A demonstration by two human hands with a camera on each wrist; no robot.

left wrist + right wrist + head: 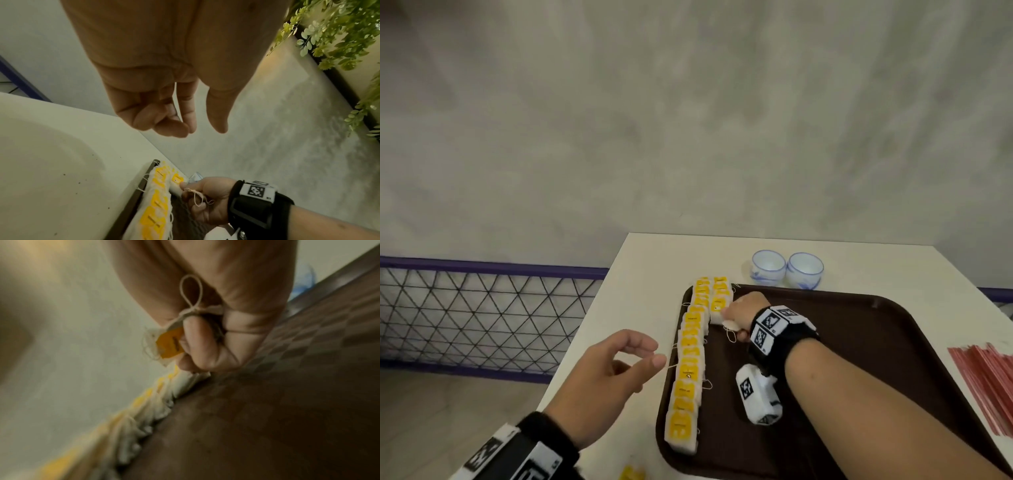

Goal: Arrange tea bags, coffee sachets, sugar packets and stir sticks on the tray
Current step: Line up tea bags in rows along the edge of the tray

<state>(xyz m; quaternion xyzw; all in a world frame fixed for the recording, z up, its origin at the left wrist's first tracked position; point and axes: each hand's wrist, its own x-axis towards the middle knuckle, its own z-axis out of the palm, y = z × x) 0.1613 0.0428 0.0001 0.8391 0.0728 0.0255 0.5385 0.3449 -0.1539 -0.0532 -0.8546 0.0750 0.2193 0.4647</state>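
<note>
Tag print unreadable; stir sticks, possibly, cut off right.

Yellow-tagged white tea bags are lying overlapped in a row along the left edge of the brown tray; a shorter second row is sitting far-left.

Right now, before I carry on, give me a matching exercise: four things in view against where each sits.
Things:
1. long row of yellow-tagged white tea bags
2. two blue-and-white porcelain cups
3. bundle of thin red stir sticks
4. right hand

Places:
A. on the white table beyond the tray's far edge
B. far left of the dark brown plastic tray, pinching a tea bag
C. on the table right of the tray
D. along the tray's left edge

Pairs: 1-D, 2-A, 3-C, 4-B
</note>
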